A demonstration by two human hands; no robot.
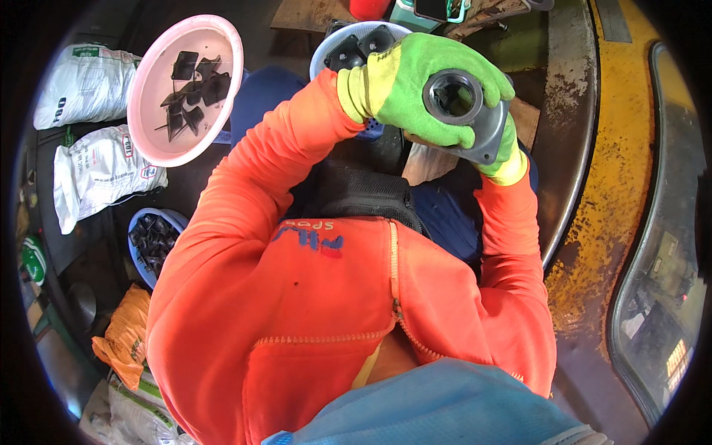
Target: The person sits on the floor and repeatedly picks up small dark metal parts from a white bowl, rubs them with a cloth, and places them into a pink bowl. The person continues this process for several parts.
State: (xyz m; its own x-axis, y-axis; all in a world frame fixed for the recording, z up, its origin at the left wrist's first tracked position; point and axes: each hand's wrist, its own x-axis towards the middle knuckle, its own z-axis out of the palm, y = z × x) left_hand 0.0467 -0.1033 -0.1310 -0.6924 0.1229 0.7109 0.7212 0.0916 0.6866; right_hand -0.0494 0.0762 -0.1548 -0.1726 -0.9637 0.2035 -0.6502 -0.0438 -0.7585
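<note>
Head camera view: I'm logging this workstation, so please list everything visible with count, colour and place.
Metal part: one, grey, with a round opening, held in both hands at top centre.
Pink basin: one, upper left, holding several dark flat pieces.
Pale blue basin: one, top centre behind the left hand, dark pieces inside.
Blue bowl: one, left, full of small dark parts.
White sacks: two, far left.
Orange bag: one, lower left.
Yellow rusty surface: right side.
Left hand: green glove, orange sleeve, gripping the part.
Right hand: green glove, mostly hidden under the part.
</note>
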